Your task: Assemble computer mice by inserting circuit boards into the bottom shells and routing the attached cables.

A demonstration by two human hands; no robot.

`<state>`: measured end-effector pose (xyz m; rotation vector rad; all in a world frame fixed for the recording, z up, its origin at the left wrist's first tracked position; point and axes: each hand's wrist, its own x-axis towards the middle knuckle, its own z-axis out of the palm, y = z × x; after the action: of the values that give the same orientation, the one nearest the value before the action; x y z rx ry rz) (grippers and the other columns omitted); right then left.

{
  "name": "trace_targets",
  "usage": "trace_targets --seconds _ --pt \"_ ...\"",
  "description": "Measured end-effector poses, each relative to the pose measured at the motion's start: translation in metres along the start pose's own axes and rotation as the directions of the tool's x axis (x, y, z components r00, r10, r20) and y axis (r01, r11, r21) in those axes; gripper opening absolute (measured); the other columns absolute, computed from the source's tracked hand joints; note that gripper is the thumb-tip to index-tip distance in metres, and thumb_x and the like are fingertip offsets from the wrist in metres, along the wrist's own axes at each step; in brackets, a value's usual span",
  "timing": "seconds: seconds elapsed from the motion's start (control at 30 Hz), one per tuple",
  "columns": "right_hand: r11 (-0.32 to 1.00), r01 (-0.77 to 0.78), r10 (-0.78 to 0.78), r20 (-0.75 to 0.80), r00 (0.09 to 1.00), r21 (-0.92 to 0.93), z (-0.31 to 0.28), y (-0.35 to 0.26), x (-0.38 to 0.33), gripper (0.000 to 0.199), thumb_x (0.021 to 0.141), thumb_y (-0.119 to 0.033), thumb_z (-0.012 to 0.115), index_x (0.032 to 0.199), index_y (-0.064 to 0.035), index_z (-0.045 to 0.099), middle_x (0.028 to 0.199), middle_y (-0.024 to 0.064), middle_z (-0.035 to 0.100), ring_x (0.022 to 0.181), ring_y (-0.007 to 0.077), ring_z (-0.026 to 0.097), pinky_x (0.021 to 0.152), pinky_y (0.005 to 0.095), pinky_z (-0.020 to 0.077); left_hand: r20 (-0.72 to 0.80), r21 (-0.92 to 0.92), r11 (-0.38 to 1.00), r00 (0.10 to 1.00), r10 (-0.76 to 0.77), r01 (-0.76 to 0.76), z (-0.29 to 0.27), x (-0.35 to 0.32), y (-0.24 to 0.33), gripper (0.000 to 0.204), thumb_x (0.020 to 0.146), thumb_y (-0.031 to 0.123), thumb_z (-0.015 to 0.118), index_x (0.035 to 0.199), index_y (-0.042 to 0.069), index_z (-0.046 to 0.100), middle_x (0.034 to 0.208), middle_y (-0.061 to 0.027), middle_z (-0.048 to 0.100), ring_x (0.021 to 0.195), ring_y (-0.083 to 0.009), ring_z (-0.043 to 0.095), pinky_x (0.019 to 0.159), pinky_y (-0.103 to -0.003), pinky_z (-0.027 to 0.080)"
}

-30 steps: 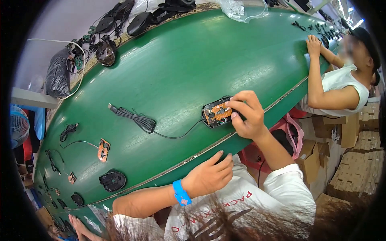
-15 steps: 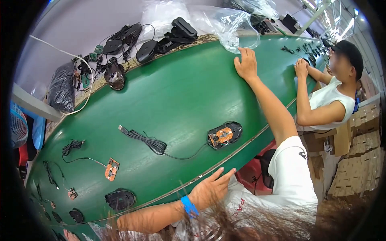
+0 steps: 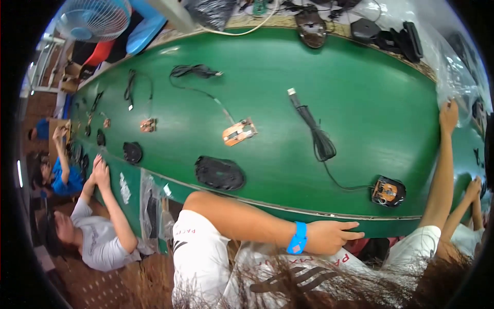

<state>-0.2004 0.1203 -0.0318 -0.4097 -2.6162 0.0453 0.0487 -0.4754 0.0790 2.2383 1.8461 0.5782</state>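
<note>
My left hand (image 3: 329, 238), with a blue wristband (image 3: 297, 238), lies by the near edge of the green belt (image 3: 288, 67); its fingers are stretched out and hold nothing. My right arm reaches across the belt at the right. At its end my right hand (image 3: 448, 117) is by the lower part of a clear plastic bag (image 3: 458, 77); the fingers look apart, though foreshortened. Between my arms lies an opened mouse base (image 3: 388, 191) with an orange circuit board, wired to a bundled black cable (image 3: 318, 135). Further left are a loose orange board (image 3: 240, 132) and a black mouse shell (image 3: 219, 173).
More cabled boards (image 3: 148, 125) and shells (image 3: 132, 152) line the belt leftward. A dark mouse (image 3: 311, 28) and a black strap (image 3: 396, 41) lie on the far ledge. A co-worker's hands (image 3: 101, 170) are together at the left. A fan (image 3: 92, 19) stands beyond.
My view has swung left, so the belt's things appear further right and co-workers on the left come into sight. Both my hands stay at nearly the same places by the belt.
</note>
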Motion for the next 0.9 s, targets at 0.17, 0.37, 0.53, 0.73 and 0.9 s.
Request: trace_targets --seconds 0.17,0.37,0.53,0.73,0.9 --pt "0.998 -0.048 0.048 0.015 0.999 0.041 -0.001 -0.021 0.008 0.036 0.101 -0.033 0.058 0.124 -0.0057 0.066 0.116 0.0176 0.070 0.104 0.0336 0.067 0.091 0.0413 0.0519 0.011 0.153 0.988 1.000 -0.001 -0.001 0.013 -0.001 0.004 0.021 0.081 0.027 0.067 0.093 0.018 0.082 0.116 0.0001 0.075 0.150 -0.0286 0.034 0.128 -0.054 0.016" --pt "0.993 -0.071 0.089 -0.201 0.975 0.097 -0.022 -0.028 0.001 0.037 0.102 -0.037 0.060 0.123 -0.0069 0.067 0.112 0.0155 0.072 0.101 0.0303 0.068 0.089 0.0388 0.0527 -0.071 0.074 0.996 0.996 0.049 -0.044 0.008 -0.007 -0.004 0.018 0.080 0.020 0.067 0.088 0.010 0.080 0.108 -0.0063 0.074 0.138 -0.0294 0.047 0.121 -0.050 0.031" --pt "0.901 -0.136 0.278 -0.306 0.911 0.412 -0.057 -0.030 -0.004 0.033 0.104 -0.031 0.062 0.120 -0.0030 0.067 0.102 0.0093 0.072 0.091 0.0197 0.066 0.082 0.0321 0.0522 -0.302 -0.130 0.988 0.946 -0.122 0.086 -0.026 -0.033 0.005 0.013 0.082 0.016 0.066 0.089 0.007 0.074 0.095 -0.0065 0.071 0.121 -0.0304 0.059 0.109 -0.047 0.043" --pt "0.651 0.045 0.063 -0.113 0.992 0.758 -0.185 -0.193 -0.091 0.020 0.106 -0.017 0.061 0.114 -0.0013 0.070 0.097 0.0034 0.069 0.083 0.0096 0.060 0.076 0.0235 0.0496 -0.678 -0.099 0.737 0.497 -0.541 0.668 -0.092 -0.174 0.023 0.042 0.077 0.012 0.078 0.117 0.003 0.068 0.122 -0.0142 0.065 0.116 -0.0331 0.062 0.099 -0.047 0.051" --pt "0.271 0.371 -0.681 -0.095 0.726 0.888 -0.254 -0.357 -0.201 0.007 0.087 0.005 0.069 0.089 -0.0023 0.069 0.088 0.0113 0.072 0.078 0.0241 0.065 0.073 0.0377 0.0517 -0.639 -0.198 0.332 0.135 -0.757 0.923 -0.087 -0.230 0.042 0.068 0.071 0.012 0.086 0.133 0.003 0.062 0.136 -0.0163 0.060 0.123 -0.0371 0.060 0.103 -0.047 0.050"
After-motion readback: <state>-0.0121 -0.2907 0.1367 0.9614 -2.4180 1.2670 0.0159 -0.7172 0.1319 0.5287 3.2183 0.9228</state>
